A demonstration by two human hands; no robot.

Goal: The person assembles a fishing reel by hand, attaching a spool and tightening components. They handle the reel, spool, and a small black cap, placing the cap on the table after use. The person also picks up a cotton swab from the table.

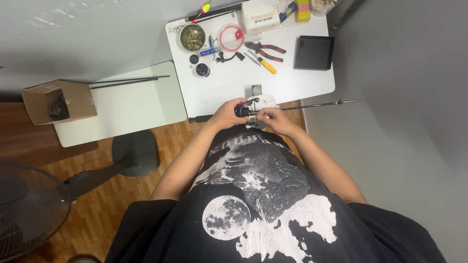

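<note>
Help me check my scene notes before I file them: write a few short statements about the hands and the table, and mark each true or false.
1. Both hands, left hand and right hand, hold the small black and silver reel-like part. True.
2. The red-handled pliers lie on the floor. False: on the white table.
3. The square black tray sits at the table's right edge. True.
4. The brown cardboard box is closed. False: it is open.

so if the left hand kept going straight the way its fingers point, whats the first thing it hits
Probably the right hand: the left hand points right, across the small dark reel-like part it grips, and the right hand's fingers meet it there. Depth is unclear.
</note>
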